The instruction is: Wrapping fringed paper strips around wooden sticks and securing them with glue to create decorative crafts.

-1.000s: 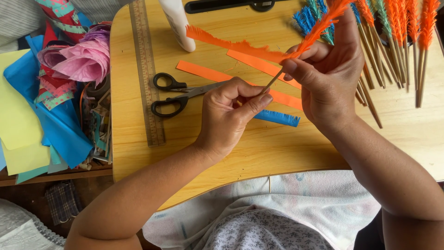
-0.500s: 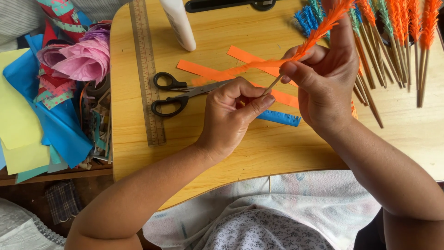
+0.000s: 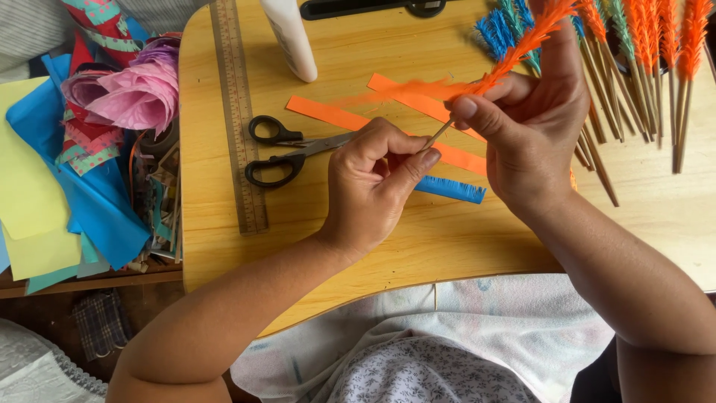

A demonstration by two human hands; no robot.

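Left hand (image 3: 373, 183) pinching stick (image 3: 436, 136) end, right hand (image 3: 526, 123) gripping its orange fringe (image 3: 522, 45), both right of scissors (image 3: 287, 149), over surface (image 3: 335, 216)

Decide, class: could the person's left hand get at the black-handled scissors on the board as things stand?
Probably yes. The scissors lie flat just beside the left hand, with bare board between them and nothing on top. But that hand is pinching the stick and would have to let go first.
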